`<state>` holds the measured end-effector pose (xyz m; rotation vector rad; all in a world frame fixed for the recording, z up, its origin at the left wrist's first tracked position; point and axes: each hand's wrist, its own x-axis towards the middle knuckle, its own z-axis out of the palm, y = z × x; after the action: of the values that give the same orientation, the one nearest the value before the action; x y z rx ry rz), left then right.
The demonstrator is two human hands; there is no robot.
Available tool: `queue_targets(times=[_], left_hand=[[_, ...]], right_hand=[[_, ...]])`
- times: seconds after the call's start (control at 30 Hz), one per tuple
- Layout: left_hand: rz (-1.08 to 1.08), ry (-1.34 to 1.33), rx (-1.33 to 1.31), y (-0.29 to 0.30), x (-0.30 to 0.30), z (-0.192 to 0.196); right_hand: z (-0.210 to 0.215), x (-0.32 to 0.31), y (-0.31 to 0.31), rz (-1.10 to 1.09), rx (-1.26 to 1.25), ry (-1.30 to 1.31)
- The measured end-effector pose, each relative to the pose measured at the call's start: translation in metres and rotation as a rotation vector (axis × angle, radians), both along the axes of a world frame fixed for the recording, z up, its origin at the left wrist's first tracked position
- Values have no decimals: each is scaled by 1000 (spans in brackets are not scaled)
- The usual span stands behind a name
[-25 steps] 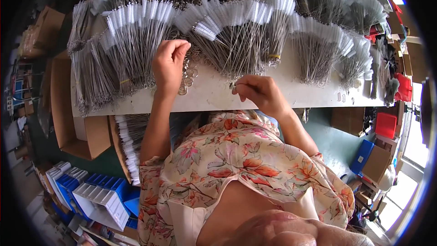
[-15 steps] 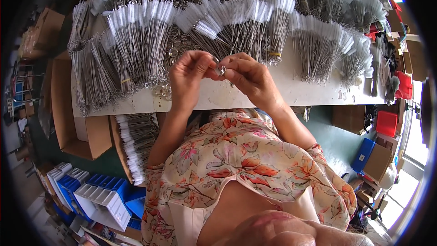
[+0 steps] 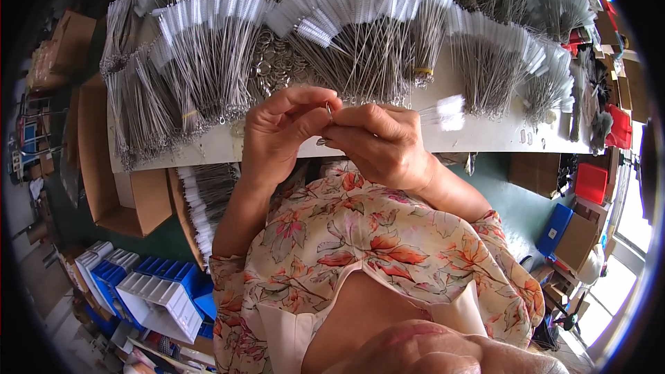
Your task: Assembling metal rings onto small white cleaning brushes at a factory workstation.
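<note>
My left hand (image 3: pixel 280 131) pinches a small metal ring (image 3: pixel 329 108) between thumb and fingertips, just above the table's front edge. Closed against it from the other side, my right hand (image 3: pixel 388 140) grips thin wire-handled brushes. Their white bristle ends (image 3: pixel 450 112) stick out to the right past the knuckles, and most of the wire is hidden in the fist. A small bit of metal (image 3: pixel 321 142) shows under the right fingers; its kind is unclear. Behind my hands, loose metal rings (image 3: pixel 271 69) lie heaped between bundles of similar brushes (image 3: pixel 374 41).
More brush bundles (image 3: pixel 197 55) cover the white table (image 3: pixel 166 159) to the left, with others (image 3: pixel 495 62) on the right. At lower left stand an open cardboard box (image 3: pixel 149 201) and white and blue plastic bins (image 3: pixel 163 301). A red bin (image 3: pixel 591 183) is at the right.
The right hand now holds brushes whose bristles point right; earlier it pinched a small ring or coil with the left. Both hands have come slightly nearer to my body.
</note>
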<state>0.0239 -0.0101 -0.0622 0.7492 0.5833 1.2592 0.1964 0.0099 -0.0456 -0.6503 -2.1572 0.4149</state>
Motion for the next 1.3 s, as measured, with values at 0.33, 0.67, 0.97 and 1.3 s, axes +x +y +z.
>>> queue_targets(times=[0.33, 0.67, 0.97, 1.3], left_hand=[[256, 680, 338, -8, -8, 26], [567, 970, 756, -4, -5, 21], [432, 893, 564, -4, -13, 22], [167, 774, 405, 2, -34, 9]], right_hand=[[0, -6, 6, 135, -113, 61], [19, -11, 11, 203, -1314, 594], [16, -8, 25, 256, -1274, 369], [-8, -13, 11, 182, -1209, 247]])
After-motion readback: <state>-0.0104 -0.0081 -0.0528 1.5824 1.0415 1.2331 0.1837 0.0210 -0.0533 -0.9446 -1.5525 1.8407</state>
